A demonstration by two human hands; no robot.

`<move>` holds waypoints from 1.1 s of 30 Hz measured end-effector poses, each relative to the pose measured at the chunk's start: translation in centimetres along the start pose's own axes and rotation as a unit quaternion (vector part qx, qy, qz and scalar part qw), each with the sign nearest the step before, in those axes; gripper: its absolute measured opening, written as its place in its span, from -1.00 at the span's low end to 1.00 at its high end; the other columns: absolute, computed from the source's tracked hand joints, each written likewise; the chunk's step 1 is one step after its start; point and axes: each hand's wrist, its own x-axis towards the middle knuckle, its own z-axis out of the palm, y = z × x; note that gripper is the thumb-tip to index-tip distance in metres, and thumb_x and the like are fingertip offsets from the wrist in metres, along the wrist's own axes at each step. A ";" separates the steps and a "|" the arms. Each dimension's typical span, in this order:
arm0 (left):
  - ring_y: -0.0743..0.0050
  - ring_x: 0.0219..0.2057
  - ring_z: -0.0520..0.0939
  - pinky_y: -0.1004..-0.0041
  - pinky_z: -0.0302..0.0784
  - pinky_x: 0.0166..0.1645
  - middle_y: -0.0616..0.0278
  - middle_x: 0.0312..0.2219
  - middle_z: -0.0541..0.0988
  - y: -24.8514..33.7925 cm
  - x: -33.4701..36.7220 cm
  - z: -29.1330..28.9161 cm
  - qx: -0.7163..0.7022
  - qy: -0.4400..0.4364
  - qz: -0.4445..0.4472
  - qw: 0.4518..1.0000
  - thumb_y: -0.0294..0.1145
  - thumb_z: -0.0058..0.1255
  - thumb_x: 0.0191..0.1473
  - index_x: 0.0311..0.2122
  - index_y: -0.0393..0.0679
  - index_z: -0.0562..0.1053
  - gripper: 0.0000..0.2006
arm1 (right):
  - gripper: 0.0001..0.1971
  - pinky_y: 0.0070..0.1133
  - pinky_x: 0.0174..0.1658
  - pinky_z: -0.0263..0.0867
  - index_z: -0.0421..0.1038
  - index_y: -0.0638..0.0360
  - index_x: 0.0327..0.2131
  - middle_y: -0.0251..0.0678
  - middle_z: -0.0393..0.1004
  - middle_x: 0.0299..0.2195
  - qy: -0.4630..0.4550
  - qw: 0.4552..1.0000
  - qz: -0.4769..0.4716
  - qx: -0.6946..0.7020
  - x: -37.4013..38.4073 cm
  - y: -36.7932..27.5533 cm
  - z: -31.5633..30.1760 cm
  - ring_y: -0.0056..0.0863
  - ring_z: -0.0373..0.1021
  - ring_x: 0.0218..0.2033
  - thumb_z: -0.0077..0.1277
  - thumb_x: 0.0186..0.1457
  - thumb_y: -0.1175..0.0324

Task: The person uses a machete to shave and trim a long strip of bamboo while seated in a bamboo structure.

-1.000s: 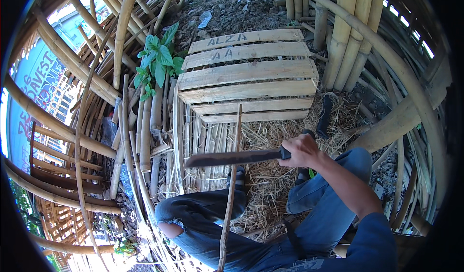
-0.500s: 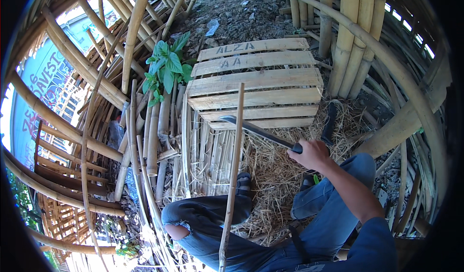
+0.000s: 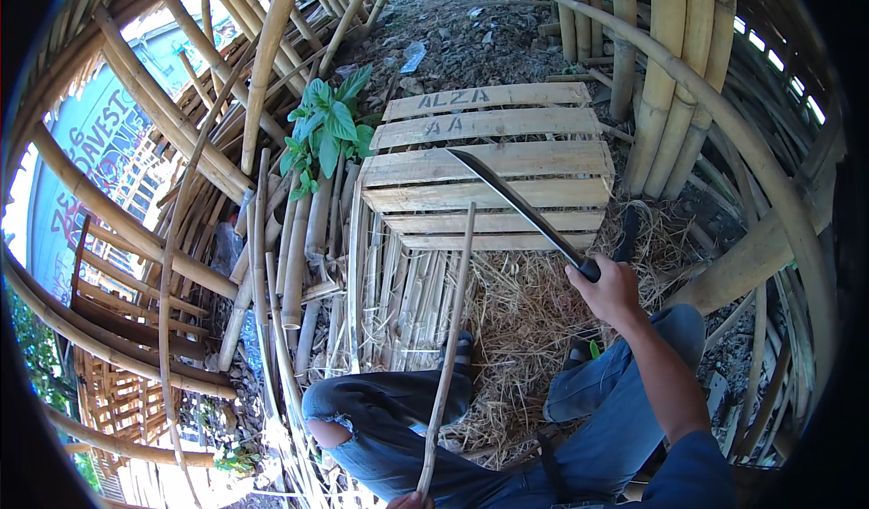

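Note:
My right hand (image 3: pixel 608 290) is closed round the black handle of a machete (image 3: pixel 529 210). The long dark blade points up and to the left, its tip over the slatted wooden crate (image 3: pixel 489 194) in view. At the lower edge, a small part of my left hand (image 3: pixel 409 502) shows, closed round the lower end of a thin bamboo strip (image 3: pixel 446 369). The strip rises between my knees, leaning slightly right, and its upper end overlaps the crate's near slats in view. Blade and strip are apart.
Straw (image 3: pixel 525 355) covers the ground around my feet. Split bamboo pieces (image 3: pixel 412 301) lie at the crate's near left. A leafy green plant (image 3: pixel 330 129) grows beside it. Thick bamboo posts (image 3: pixel 665 84) stand at right, and a bamboo frame (image 3: pixel 136 237) at left.
My right hand has moved slightly right, and the machete has swung to point more upward, away from the strip. The strip has dropped lower, and my left hand has come into view.

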 end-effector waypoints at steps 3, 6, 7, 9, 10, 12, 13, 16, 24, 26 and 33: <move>0.61 -0.75 0.18 0.59 0.04 -0.72 0.37 -0.66 0.24 1.8 2.5 2.1 0.092 0.044 0.056 0.993 0.12 -0.31 0.19 -0.34 -0.10 0.32 -0.57 | -0.54 -0.32 -0.52 0.31 0.35 0.17 -0.64 -0.21 0.40 -0.75 0.014 1.000 -0.010 -0.012 0.2 0.1 -0.3 -0.18 0.42 -0.66 0.08 -0.03 -0.06; 0.64 -0.79 0.14 0.62 0.00 -0.74 0.43 -0.71 0.20 1.8 3.8 7.2 0.204 0.072 0.079 0.973 0.11 -0.27 0.18 -0.37 -0.10 0.31 -0.58 | -0.55 -0.32 -0.52 0.31 0.36 0.16 -0.63 -0.22 0.40 -0.75 0.021 1.000 -0.015 -0.012 0.0 0.5 -0.6 -0.17 0.42 -0.66 0.09 -0.04 -0.06; 0.65 -0.81 0.11 0.63 -0.02 -0.75 0.45 -0.73 0.17 1.4 3.7 9.6 0.262 0.068 0.069 0.960 0.09 -0.25 0.18 -0.38 -0.10 0.31 -0.59 | -0.56 -0.32 -0.52 0.30 0.36 0.16 -0.63 -0.23 0.40 -0.76 0.017 1.000 -0.007 -0.001 -0.1 0.4 -0.6 -0.18 0.42 -0.66 0.09 -0.03 -0.05; 0.66 -0.82 0.10 0.63 -0.02 -0.76 0.46 -0.75 0.15 0.9 3.7 12.1 0.326 0.119 0.119 0.930 0.08 -0.25 0.19 -0.39 -0.10 0.31 -0.59 | -0.57 -0.32 -0.52 0.30 0.36 0.15 -0.62 -0.24 0.39 -0.76 0.009 1.000 -0.003 0.009 -0.2 0.1 -0.9 -0.19 0.42 -0.66 0.09 -0.03 -0.04; 0.67 -0.83 0.09 0.63 -0.03 -0.77 0.46 -0.77 0.13 0.6 3.8 13.8 0.391 0.170 0.164 0.890 0.08 -0.25 0.20 -0.40 -0.10 0.31 -0.59 | -0.57 -0.32 -0.53 0.29 0.36 0.15 -0.62 -0.25 0.39 -0.77 0.010 1.000 0.004 0.010 -0.2 0.2 -1.0 -0.19 0.41 -0.67 0.10 -0.03 -0.03; 0.68 -0.82 0.10 0.63 -0.03 -0.77 0.46 -0.78 0.12 -1.3 4.1 17.4 0.326 0.238 0.170 0.899 0.07 -0.26 0.20 -0.41 -0.11 0.30 -0.59 | -0.58 -0.32 -0.53 0.28 0.36 0.15 -0.62 -0.26 0.38 -0.77 0.006 1.000 0.008 0.013 -0.1 0.2 -0.9 -0.20 0.41 -0.68 0.10 -0.02 -0.03; 0.68 -0.82 0.10 0.64 -0.03 -0.77 0.46 -0.78 0.12 -2.0 4.2 18.8 0.333 0.206 0.189 0.901 0.06 -0.26 0.21 -0.41 -0.10 0.30 -0.60 | -0.58 -0.33 -0.54 0.27 0.36 0.15 -0.63 -0.27 0.38 -0.78 0.010 1.000 0.008 0.008 -0.1 0.4 -0.8 -0.21 0.40 -0.68 0.10 -0.02 -0.03; 0.66 -0.82 0.12 0.64 -0.02 -0.77 0.45 -0.78 0.13 -1.6 4.2 17.5 0.338 0.123 0.187 0.914 0.02 -0.26 0.22 -0.40 -0.09 0.31 -0.63 | -0.57 -0.35 -0.55 0.27 0.34 0.14 -0.64 -0.28 0.37 -0.79 0.009 1.000 0.009 -0.001 0.1 0.2 -0.8 -0.24 0.40 -0.70 0.10 -0.02 -0.03; 0.75 -0.70 0.03 0.65 -0.13 -0.66 0.50 -0.71 0.01 -2.9 4.7 20.5 0.384 0.095 0.191 0.898 -0.03 -0.41 0.28 -0.34 -0.13 0.27 -0.63 | -0.58 -0.39 -0.56 0.27 0.33 0.14 -0.64 -0.30 0.37 -0.79 -0.009 1.000 -0.012 0.001 -0.2 0.0 -0.6 -0.28 0.39 -0.70 0.11 -0.02 -0.01; 0.72 -0.73 0.05 0.63 -0.09 -0.67 0.49 -0.73 0.04 -2.6 4.6 20.7 0.382 0.102 0.196 0.897 -0.05 -0.41 0.29 -0.34 -0.14 0.28 -0.63 | -0.59 -0.40 -0.57 0.27 0.34 0.13 -0.64 -0.32 0.37 -0.78 -0.015 0.999 -0.034 0.014 -0.6 -0.3 -0.1 -0.31 0.39 -0.72 0.11 -0.02 -0.01; 0.73 -0.74 0.03 0.63 -0.09 -0.67 0.50 -0.73 0.03 -3.0 5.8 20.3 0.377 0.089 0.203 0.899 -0.03 -0.40 0.28 -0.35 -0.14 0.28 -0.62 | -0.58 -0.52 -0.71 0.24 0.27 0.03 -0.68 -0.48 0.26 -0.83 -0.066 0.973 -0.219 -0.026 -4.3 -1.9 0.9 -0.54 0.29 -0.83 0.15 -0.07 -0.04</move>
